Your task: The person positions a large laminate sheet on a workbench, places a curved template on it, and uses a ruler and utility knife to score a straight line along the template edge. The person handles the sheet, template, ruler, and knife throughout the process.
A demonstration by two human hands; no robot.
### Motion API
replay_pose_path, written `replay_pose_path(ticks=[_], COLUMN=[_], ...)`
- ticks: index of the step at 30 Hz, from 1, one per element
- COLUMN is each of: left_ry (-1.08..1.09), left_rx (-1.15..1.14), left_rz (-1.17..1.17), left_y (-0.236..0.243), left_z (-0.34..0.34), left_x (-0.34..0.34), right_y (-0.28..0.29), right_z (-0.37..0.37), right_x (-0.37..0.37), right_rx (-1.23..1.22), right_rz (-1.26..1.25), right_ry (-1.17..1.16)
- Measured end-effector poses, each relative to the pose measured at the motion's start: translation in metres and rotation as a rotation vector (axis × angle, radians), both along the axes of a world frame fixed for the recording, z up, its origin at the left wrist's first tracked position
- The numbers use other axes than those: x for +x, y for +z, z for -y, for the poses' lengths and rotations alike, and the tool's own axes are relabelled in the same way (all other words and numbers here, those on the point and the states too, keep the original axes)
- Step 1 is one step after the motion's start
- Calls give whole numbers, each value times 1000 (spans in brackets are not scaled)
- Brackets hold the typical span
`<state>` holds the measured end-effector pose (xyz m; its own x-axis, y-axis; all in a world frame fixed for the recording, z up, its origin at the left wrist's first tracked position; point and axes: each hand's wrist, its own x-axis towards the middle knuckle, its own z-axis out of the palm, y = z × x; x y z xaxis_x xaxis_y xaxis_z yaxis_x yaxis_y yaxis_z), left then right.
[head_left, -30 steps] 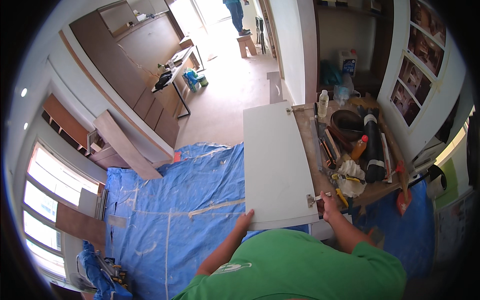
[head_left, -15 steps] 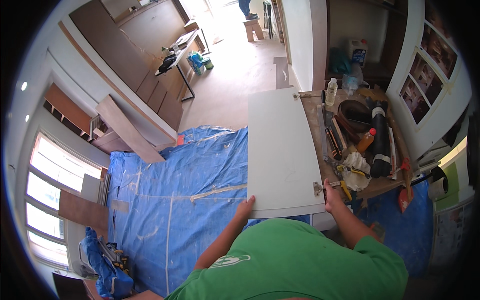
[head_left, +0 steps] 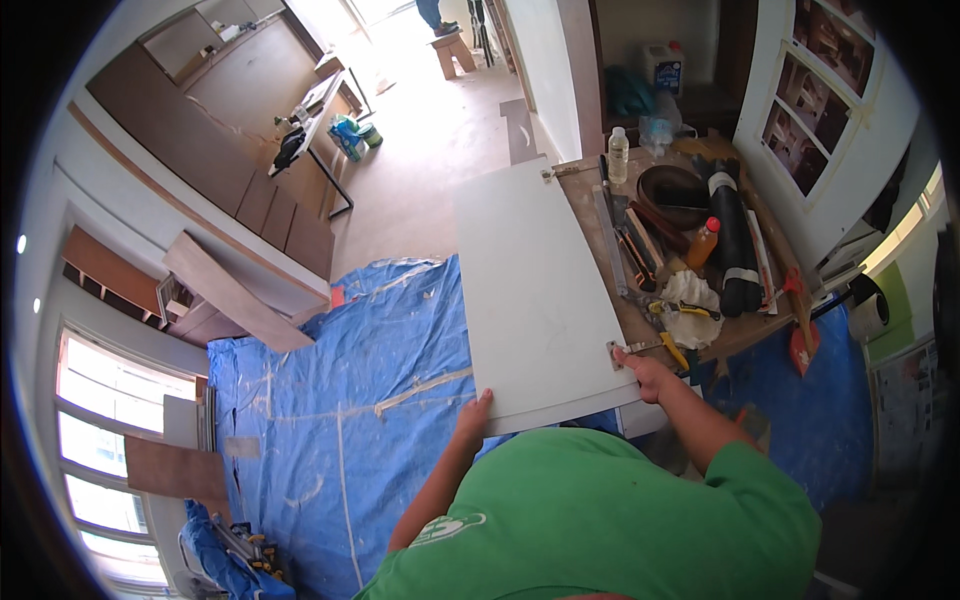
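A white cabinet door (head_left: pixel 535 290) lies flat in front of me, its right side reaching over a cluttered worktop. Metal hinges sit along its right edge: a far hinge (head_left: pixel 547 176) and a near hinge (head_left: pixel 613 354). My left hand (head_left: pixel 474 414) grips the door's near left corner, thumb on top and the other fingers hidden beneath. At the near right corner my right hand (head_left: pixel 648 376) is closed on the edge, with a digit lying against the near hinge.
The brown worktop (head_left: pixel 640 325) carries a clear bottle (head_left: pixel 618 158), an orange bottle (head_left: pixel 704 243), a black roll (head_left: pixel 740 245), coiled edging strip (head_left: pixel 670 195) and yellow-handled pliers (head_left: pixel 690 310). Blue sheeting (head_left: pixel 400 330) covers the floor at left. Further off, someone stands on a wooden stool (head_left: pixel 453 50).
My view has turned, so the surroundings appear shifted left. My right hand has moved from the door's side edge onto the near hinge. The left hand keeps its corner grip.
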<state>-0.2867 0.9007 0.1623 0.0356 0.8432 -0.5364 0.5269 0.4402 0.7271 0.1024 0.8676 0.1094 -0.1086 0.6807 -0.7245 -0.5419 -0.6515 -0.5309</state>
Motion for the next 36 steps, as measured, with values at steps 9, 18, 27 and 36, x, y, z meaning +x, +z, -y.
replay_pose_path(ticks=[9,18,27,36], left_ry=[144,126,300,256], left_rx=[-98,-97,-189,-285], left_rz=[160,87,726,1333], left_y=[-8,-47,-40,-19], left_z=[-6,-13,-100,-132], left_x=[-1,-26,-19,0], right_y=[14,24,35,86], right_z=[-5,-9,-5,-5], right_x=[-11,-22,-16,-10], right_rx=[-21,-25,13,208], right_rz=[283,490,411,-68], right_ry=[-28,91,76,128])
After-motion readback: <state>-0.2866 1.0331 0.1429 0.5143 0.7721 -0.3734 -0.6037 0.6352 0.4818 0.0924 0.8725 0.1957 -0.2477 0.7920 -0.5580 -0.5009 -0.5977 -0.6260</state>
